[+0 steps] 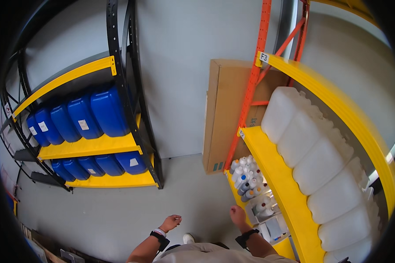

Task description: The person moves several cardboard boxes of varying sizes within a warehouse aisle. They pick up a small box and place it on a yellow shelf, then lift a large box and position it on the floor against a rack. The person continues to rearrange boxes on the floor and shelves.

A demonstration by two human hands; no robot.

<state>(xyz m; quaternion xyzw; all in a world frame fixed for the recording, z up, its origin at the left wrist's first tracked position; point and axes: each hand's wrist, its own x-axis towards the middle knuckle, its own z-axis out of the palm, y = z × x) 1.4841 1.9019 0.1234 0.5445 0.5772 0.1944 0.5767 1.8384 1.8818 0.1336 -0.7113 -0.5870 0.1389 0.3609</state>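
My left hand (171, 223) hangs over the grey floor (118, 210) with its fingers loosely bent and a little apart, and I see nothing in it. A pale bracelet and a black strap circle that wrist. My right hand (238, 214) is held beside the lowest shelf on the right, its fingers curled in and partly hidden. Another black strap (248, 237) is on the right wrist. Closest to that hand are a clear plastic bin (251, 210) with bottles and, further along, several small capped bottles (247, 176).
Large white jerrycans (316, 171) line the yellow shelf beam (276, 177) above the bottles. A tall cardboard box (225, 115) leans behind the orange rack post (247, 108). At left, a black-and-yellow rack (92, 146) bears blue jerrycans (107, 113). Boards (42, 243) stand at lower left.
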